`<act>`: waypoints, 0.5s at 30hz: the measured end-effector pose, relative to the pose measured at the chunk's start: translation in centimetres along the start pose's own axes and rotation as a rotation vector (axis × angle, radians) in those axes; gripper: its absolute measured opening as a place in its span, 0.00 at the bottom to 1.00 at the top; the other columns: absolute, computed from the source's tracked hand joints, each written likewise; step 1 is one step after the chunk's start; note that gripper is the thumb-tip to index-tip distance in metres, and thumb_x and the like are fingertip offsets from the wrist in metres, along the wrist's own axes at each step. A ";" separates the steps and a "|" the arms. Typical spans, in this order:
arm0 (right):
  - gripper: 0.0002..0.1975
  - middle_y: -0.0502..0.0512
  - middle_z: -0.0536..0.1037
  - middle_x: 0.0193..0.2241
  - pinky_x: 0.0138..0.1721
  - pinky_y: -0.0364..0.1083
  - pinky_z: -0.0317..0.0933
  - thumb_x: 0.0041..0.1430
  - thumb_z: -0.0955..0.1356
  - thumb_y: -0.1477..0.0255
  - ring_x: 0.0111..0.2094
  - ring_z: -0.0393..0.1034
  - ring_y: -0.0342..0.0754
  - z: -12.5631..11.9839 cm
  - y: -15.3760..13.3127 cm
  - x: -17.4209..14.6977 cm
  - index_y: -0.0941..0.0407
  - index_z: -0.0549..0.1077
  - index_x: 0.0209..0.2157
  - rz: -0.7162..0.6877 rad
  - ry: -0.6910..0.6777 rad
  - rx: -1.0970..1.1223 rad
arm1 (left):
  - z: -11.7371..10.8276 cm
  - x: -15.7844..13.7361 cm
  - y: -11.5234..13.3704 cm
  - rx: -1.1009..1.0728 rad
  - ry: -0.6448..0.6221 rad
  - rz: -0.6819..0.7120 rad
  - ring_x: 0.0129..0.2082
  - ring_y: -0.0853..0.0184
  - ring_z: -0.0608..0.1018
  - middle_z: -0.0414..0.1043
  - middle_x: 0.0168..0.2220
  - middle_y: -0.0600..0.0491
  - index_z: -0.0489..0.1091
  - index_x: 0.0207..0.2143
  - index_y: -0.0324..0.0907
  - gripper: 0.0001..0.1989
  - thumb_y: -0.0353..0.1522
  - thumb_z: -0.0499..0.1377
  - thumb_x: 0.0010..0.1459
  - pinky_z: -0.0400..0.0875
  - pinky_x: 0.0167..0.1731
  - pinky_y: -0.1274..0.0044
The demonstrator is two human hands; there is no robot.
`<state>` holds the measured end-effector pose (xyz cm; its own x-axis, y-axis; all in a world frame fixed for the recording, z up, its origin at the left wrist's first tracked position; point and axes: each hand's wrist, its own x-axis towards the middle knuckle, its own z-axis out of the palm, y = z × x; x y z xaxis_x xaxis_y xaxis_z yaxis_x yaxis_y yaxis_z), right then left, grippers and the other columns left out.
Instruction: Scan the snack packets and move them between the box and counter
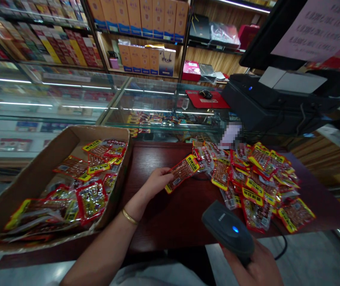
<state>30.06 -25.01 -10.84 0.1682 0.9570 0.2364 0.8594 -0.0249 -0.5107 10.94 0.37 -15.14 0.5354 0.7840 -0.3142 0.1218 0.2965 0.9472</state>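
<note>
Left fingers (pixel 164 173) tight on a flat, glossy packet (pixel 183 173), right fingers (pixel 236 263) snug around a smooth, rounded scanner (pixel 227 227)

Glass display counters (pixel 146 99) cross the middle of the frame, lit by white strips (pixel 5 80), in the shop I watch from afar. Packed shelves (pixel 53 64) fill the upper left; at top center I see tan-and-blue cartons (pixel 134 18) in two rows, with wood-grain panels (pixel 217 59) to their right and a red mat (pixel 193 97) below. A dark screen (pixel 256 51) bearing a pink printed sheet (pixel 313 31) tilts into the upper right above black equipment (pixel 247 105). A reddish-brown tabletop (pixel 154 151) spans the lower center; glossy pale floor (pixel 304 254) shows lower right.
</note>
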 end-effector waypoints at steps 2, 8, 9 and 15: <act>0.18 0.59 0.84 0.27 0.27 0.43 0.72 0.64 0.66 0.58 0.25 0.79 0.52 -0.1 -0.2 0.0 0.56 0.81 0.39 0.023 0.015 0.006 | 0.1 0.0 0.1 -0.004 0.013 -0.012 0.22 0.69 0.74 0.75 0.22 0.55 0.76 0.26 0.38 0.07 0.31 0.59 0.44 0.66 0.25 0.79; 0.18 0.60 0.83 0.27 0.31 0.45 0.73 0.63 0.66 0.57 0.25 0.78 0.52 -0.3 -0.4 0.2 0.55 0.81 0.38 0.080 -0.037 0.071 | 0.2 -0.1 0.2 -0.008 0.035 -0.039 0.21 0.69 0.74 0.74 0.20 0.55 0.75 0.23 0.39 0.06 0.32 0.60 0.43 0.64 0.23 0.80; 0.17 0.60 0.83 0.28 0.33 0.45 0.73 0.63 0.66 0.59 0.26 0.78 0.52 -0.4 -0.4 0.2 0.55 0.81 0.38 0.090 -0.052 0.088 | 0.2 -0.1 0.2 -0.006 0.034 -0.041 0.21 0.69 0.74 0.74 0.20 0.55 0.75 0.23 0.38 0.06 0.32 0.60 0.43 0.64 0.23 0.80; 0.10 0.57 0.83 0.29 0.36 0.47 0.71 0.57 0.70 0.64 0.31 0.77 0.52 0.7 -0.5 0.6 0.54 0.81 0.34 0.276 -0.033 0.286 | -0.1 0.0 0.9 -0.009 0.002 -0.019 0.23 0.67 0.77 0.79 0.25 0.54 0.78 0.31 0.38 0.13 0.34 0.60 0.43 0.68 0.26 0.79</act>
<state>29.35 -24.23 -11.02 0.3548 0.9343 0.0335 0.6140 -0.2059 -0.7620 10.95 0.65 -14.31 0.5318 0.7789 -0.3324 0.1245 0.3163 0.9405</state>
